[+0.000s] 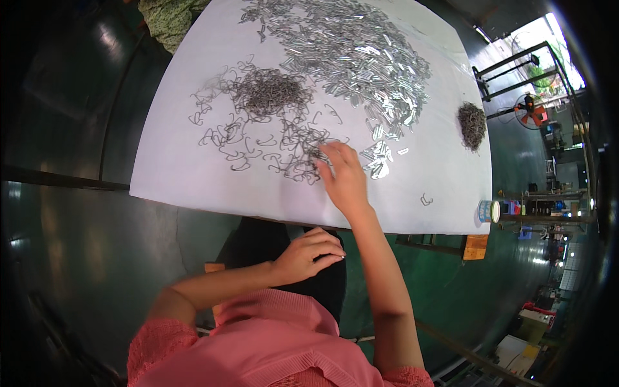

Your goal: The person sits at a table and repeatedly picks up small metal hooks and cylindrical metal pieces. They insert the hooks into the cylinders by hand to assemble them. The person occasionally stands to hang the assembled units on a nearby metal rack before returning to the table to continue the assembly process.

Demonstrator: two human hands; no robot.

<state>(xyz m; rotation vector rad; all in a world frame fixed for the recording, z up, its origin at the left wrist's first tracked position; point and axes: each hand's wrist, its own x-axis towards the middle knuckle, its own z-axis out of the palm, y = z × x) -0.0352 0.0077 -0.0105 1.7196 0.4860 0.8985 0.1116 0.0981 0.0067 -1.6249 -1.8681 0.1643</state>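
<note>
My right hand (345,179) reaches over the near edge of a loose spread of thin, dark, bent wire hooks (300,145). Its thumb and fingertips are apart, just at the hooks, and I see nothing held between them. Close beside its knuckles lie some flat, shiny metal strips (379,158). Below the table edge, above my lap, my left hand (308,257) is closed, fingers curled and thumb pressed toward them. Whatever may be inside it is hidden. A denser heap of the same wire hooks (271,92) lies farther left.
A large pile of shiny metal strips (361,55) covers the far part of the white tabletop (187,164). Near the right edge are a dark clump of small wire pieces (472,126), a stray hook (426,200) and a small round tub (489,211). An orange-bladed fan (532,112) stands beyond.
</note>
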